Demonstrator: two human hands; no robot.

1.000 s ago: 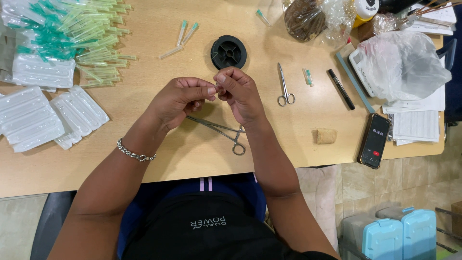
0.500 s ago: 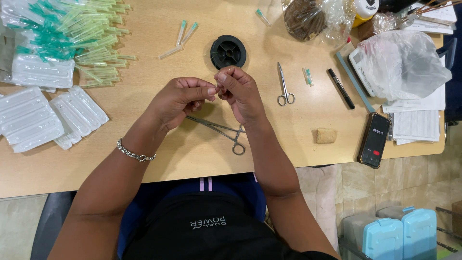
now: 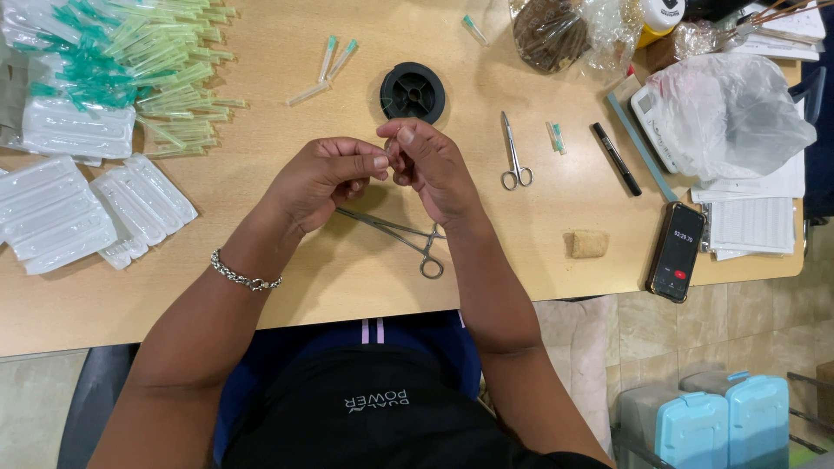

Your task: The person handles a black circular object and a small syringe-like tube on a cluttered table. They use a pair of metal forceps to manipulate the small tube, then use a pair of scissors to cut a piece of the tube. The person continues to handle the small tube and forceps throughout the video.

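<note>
Both hands meet above the middle of the wooden surface (image 3: 287,287), fingertips pressed together. The left hand (image 3: 326,178) and right hand (image 3: 430,165) each pinch something too small to make out, held right between them. Directly below lies a metal clamp (image 3: 400,236), its long axis slanting from upper left to its ring handles at lower right, nearer the right hand. A black spool (image 3: 413,92) sits just beyond the fingers.
</note>
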